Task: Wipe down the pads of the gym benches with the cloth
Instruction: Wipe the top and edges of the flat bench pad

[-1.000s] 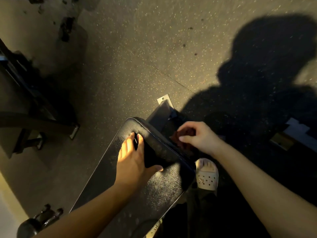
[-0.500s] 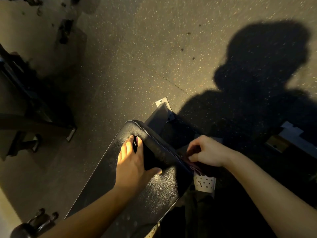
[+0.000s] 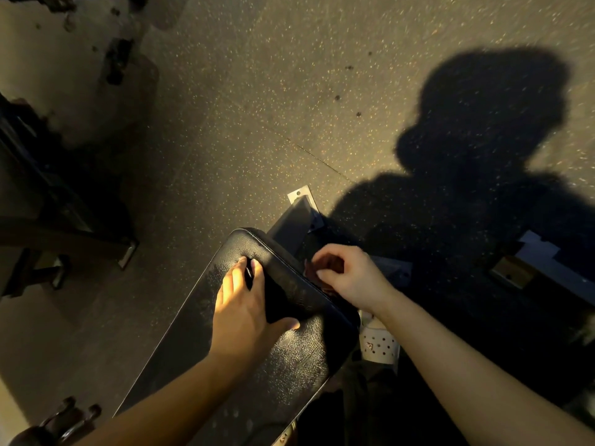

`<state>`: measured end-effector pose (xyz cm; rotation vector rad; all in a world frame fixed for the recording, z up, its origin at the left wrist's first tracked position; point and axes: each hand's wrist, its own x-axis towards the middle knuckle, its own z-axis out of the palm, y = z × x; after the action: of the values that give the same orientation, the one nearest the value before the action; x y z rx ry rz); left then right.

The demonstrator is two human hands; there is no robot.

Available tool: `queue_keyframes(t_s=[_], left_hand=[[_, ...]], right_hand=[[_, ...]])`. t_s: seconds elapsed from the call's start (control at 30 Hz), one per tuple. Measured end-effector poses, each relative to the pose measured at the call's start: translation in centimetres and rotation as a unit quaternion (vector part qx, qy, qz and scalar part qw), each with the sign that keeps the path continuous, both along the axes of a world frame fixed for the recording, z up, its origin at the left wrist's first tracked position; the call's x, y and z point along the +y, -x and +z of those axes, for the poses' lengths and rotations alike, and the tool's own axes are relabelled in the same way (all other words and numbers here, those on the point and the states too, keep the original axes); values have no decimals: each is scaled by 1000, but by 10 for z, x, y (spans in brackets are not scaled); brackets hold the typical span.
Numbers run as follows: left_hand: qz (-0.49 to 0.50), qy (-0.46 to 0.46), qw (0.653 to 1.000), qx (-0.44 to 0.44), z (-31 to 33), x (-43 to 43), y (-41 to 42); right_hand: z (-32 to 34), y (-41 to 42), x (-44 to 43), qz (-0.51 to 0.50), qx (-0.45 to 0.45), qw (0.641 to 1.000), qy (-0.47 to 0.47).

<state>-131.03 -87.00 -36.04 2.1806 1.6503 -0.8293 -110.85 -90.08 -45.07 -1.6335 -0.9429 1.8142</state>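
Note:
A black padded gym bench pad [image 3: 299, 349] runs from bottom left up to the middle of the head view. My left hand [image 3: 244, 304] rests flat on its far end, fingers straight and thumb spread. My right hand [image 3: 351, 278] grips a dark reddish cloth [image 3: 314, 268] against the pad's right side edge, near the far corner. Most of the cloth is hidden in shadow and under my fingers.
The bench's frame and metal foot plate [image 3: 299, 193] stick out beyond the pad on the speckled rubber floor. My white perforated shoe [image 3: 378, 346] stands right of the pad. Another bench frame [image 3: 64, 226] is at left, a weight [image 3: 58, 423] bottom left, more equipment [image 3: 531, 262] at right.
My right hand slid the cloth down the pad's right edge, then back up toward the far corner. My left hand stayed pressed on the pad.

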Motion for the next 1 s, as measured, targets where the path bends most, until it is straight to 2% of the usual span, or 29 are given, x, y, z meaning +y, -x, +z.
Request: queue_keyframes(t_s=[0.07,0.13,0.2,0.27,0.37,0.4,0.5,0.53,0.6,0.7,0.77,0.87,0.9,1.0], left_hand=[[-5,-4,1000,-2,0,0,0],[-4,-6,1000,-6,0,1,1],[-4,-3,1000,-8,1,0,2],[-6,-4,1000,-9,0,0,2],[-1,-5,1000,-11,0,0,1],[0,-6,1000,-11,0,0,1],[-2,-1,1000,-5,1,1,1],[-1,-2,1000,-6,1,1,1],[1,-3,1000,-7,1,1,0],[0,-2,1000,-5,-1,1,2],[0,3,1000,-6,-2,1,2],[3,2,1000,-11,-1,-1,2],[1,1,1000,-11,-2,-1,3],[-1,-3,1000,-14,-4,-1,4]], right_hand=[[-8,-5,-2,-89,-15,995,31],[-13,-18,-16,-142,-117,981,60],[-7,-19,-33,-122,-127,980,94],[6,-15,-43,-77,-60,990,102],[22,-26,-36,-94,57,991,74],[23,-28,-30,-97,45,992,69],[23,-16,-15,-50,-123,988,79],[24,-8,-12,-18,-148,986,74],[24,-2,-5,30,-131,989,53],[21,-18,13,-26,-59,995,76],[16,-20,17,-27,-109,989,92],[15,1,16,75,-171,978,94],[16,3,17,86,-161,979,89],[17,-12,32,27,-65,990,123]])
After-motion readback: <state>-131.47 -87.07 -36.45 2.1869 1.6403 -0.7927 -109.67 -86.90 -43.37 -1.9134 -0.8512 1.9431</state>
